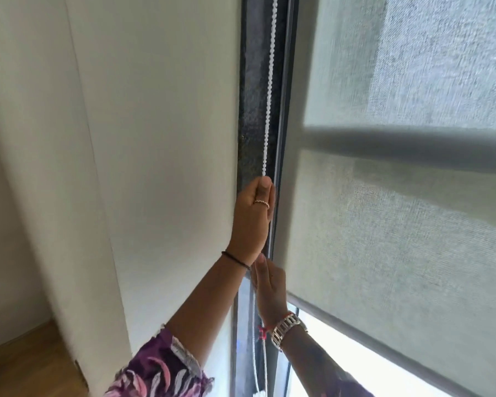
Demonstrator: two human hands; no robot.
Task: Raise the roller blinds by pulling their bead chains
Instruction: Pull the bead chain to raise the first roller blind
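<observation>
Bead chain [269, 90], center frame: light, limp, slick between beads. My left hand [252, 222] is clamped on it; my right hand [269, 285] pinches it just below.

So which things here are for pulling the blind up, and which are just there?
For the job:
white bead chain
grey mesh roller blind
left hand, fist closed on the chain
right hand, on the chain lower down

Just there:
plain white blind
wooden floor
dark window frame
metal wristwatch
</observation>
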